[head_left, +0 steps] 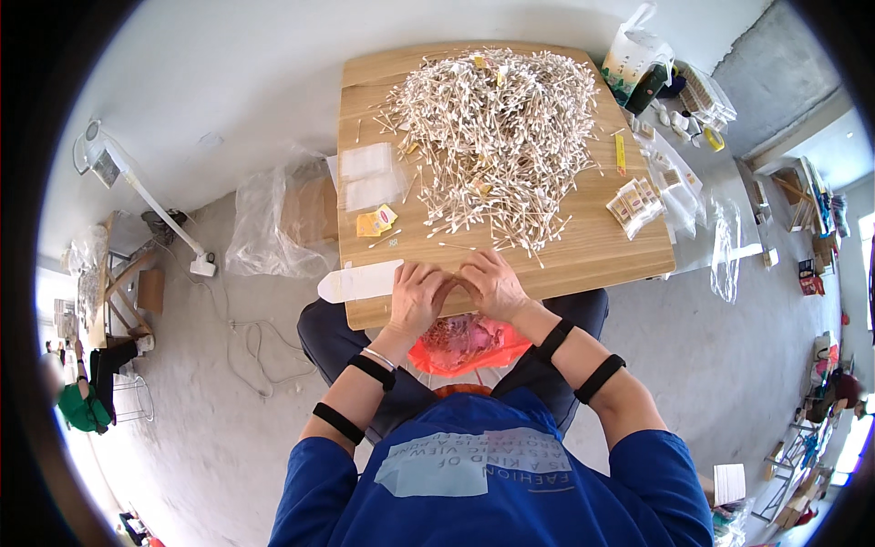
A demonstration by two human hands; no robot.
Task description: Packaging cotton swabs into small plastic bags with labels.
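Note:
My left hand (pixel 420 296) and my right hand (pixel 493 284) meet at the near edge of the wooden table (pixel 602 260). Both have their fingers closed and the fingertips together; anything between them is hidden. Beside my left hand lies a white strip with a rounded end (pixel 357 282), jutting past the table's left edge. Beyond my hands spreads a large heap of cotton swabs (pixel 510 137), with a few loose ones at its fringe. Small yellow cards (pixel 375 221) lie to the left, below clear plastic sleeves (pixel 367 176). Under my hands, a red plastic bag (pixel 474 351) rests at my lap.
Filled small packets (pixel 635 206) and a yellow strip (pixel 621 154) lie on the table's right side. A side table (pixel 729 196) holds plastic bags and a white carrier bag (pixel 631 59). Left stand a cardboard box (pixel 310 211) and a white lamp (pixel 150 205); a cord (pixel 251 342) crosses the floor.

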